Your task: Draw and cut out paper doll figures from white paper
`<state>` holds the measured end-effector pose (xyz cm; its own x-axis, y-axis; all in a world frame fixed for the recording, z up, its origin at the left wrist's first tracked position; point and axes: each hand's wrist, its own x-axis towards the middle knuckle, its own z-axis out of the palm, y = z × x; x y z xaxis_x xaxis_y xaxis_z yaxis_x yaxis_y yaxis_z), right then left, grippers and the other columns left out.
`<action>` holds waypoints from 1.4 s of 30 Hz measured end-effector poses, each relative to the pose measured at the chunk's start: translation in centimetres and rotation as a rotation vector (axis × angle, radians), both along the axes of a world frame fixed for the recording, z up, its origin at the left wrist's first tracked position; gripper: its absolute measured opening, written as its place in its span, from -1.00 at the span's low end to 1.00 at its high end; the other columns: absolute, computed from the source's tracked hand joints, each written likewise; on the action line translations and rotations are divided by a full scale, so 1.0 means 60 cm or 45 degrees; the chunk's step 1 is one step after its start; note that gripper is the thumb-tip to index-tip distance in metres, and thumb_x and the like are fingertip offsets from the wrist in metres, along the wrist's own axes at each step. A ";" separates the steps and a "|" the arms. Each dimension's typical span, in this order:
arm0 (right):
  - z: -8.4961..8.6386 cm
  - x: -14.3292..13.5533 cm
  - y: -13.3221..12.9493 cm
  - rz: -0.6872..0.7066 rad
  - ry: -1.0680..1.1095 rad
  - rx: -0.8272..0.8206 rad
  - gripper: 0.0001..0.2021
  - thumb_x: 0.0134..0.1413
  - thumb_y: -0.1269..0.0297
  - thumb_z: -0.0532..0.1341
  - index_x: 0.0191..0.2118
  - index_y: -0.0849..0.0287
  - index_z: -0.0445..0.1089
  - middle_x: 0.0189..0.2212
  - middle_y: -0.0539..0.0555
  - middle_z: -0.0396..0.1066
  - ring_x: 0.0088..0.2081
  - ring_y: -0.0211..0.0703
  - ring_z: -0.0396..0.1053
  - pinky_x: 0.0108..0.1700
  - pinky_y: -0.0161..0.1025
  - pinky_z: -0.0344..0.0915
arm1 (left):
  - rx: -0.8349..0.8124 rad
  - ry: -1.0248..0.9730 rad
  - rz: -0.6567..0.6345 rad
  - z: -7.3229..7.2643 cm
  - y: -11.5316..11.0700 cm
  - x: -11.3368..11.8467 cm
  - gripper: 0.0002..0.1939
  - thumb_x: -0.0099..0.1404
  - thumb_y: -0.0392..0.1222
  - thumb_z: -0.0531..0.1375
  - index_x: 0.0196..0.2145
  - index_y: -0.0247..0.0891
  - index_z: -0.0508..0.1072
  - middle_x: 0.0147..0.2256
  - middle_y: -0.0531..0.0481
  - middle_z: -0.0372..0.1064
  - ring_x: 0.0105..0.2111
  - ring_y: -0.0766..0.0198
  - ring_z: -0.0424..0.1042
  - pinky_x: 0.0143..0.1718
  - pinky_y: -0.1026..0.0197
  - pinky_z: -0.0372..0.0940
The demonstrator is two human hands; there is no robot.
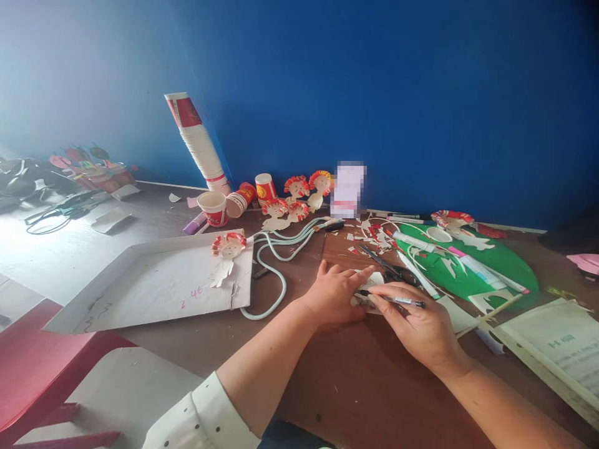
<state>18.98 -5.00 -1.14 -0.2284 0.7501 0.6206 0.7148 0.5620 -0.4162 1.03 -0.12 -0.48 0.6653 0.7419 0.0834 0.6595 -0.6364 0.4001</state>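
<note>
A small white paper piece lies on the brown table. My left hand rests flat on its left side with the fingers spread. My right hand holds a black-tipped pen, its tip at the paper. Just beyond my hands lie dark scissors, partly hidden by my fingers. Red and white paper scraps are scattered behind them. Under my right hand and to its right is another white paper piece.
A green board with markers is at the right, beside a booklet. Cut-cup figures, a cup stack and loose cups stand near the blue wall. A white cardboard tray and cable lie left.
</note>
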 end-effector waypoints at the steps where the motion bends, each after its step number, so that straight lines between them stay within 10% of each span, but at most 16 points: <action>1: 0.000 0.000 0.000 -0.002 -0.002 0.002 -0.87 0.14 0.35 0.20 -0.20 0.10 0.46 -0.27 0.05 0.52 -0.22 -0.13 0.47 -0.12 -0.22 0.38 | 0.001 0.003 -0.002 0.000 0.000 0.000 -0.14 0.07 0.00 0.17 0.27 0.04 -0.11 0.04 0.01 0.30 0.07 0.01 0.17 0.18 -0.25 -0.22; 42: -0.003 -0.002 0.013 -0.061 0.001 -0.004 -0.84 0.16 0.30 0.17 -0.18 0.10 0.48 -0.24 0.07 0.53 -0.19 -0.12 0.48 -0.09 -0.20 0.40 | -0.035 -0.019 -0.001 -0.003 0.006 -0.001 -0.13 0.06 -0.01 0.17 0.28 0.02 -0.12 0.09 0.01 0.26 0.08 0.00 0.15 0.19 -0.26 -0.24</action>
<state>18.85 -4.21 -1.30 -0.1912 0.7621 0.6186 0.7406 0.5256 -0.4186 0.94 0.24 -0.65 0.6646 0.7436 0.0731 0.6528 -0.6254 0.4274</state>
